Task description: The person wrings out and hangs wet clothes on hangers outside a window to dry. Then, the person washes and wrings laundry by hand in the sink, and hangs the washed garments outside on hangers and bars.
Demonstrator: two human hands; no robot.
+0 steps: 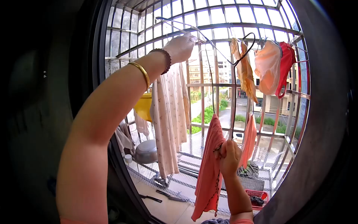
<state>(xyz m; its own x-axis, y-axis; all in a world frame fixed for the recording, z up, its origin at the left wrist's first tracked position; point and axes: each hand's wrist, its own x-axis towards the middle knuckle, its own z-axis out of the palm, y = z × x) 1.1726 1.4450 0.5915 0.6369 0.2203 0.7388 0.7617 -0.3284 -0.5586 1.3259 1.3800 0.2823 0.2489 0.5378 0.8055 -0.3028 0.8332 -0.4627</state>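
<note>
Bare left arm (93,112) fills the near left side, its hand (181,46) raised and closed on a black hanger (235,64), apparently to steady the frame. Lower down and well apart, the right hand (230,155) clamps coral cloth (209,164) against the hanger's lower end, probably so the fabric cannot slip; it drapes above the mesh-covered ledge (179,214). Two knives (169,195) (151,198) lie toward the ledge's near left corner. Fingers hide both grips, the cloth's full shape is folded away, and a red basket's (265,195) dark contents are unclear.
</note>
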